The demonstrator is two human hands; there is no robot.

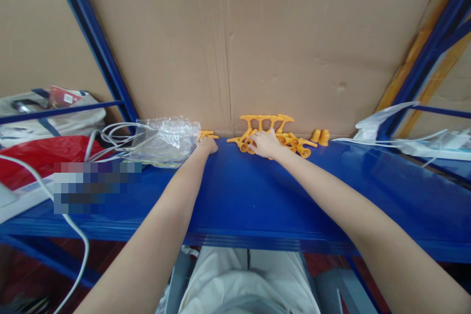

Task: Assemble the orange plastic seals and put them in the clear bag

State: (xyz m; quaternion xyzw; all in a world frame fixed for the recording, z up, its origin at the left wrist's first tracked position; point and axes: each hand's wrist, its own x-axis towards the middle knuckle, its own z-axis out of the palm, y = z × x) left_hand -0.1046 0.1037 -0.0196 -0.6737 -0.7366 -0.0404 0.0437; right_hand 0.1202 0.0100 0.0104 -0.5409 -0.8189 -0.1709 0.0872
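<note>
My left hand reaches to the back of the blue shelf, fingers curled in at the yellow plastic pieces beside the clear bag. Its fingertips are partly hidden. My right hand lies over a pile of yellow plastic parts, its fingers and thumb spread apart. Some parts in the pile have hollow, cup-like ends facing me. Behind that hand, several yellow T-shaped parts stand in a row against the cardboard. Two small yellow caps stand right of the pile.
A crumpled clear plastic bag and white cables lie on the left, near a red bag. Cardboard walls the back of the blue shelf. White plastic wrapping is on the right, by a blue post.
</note>
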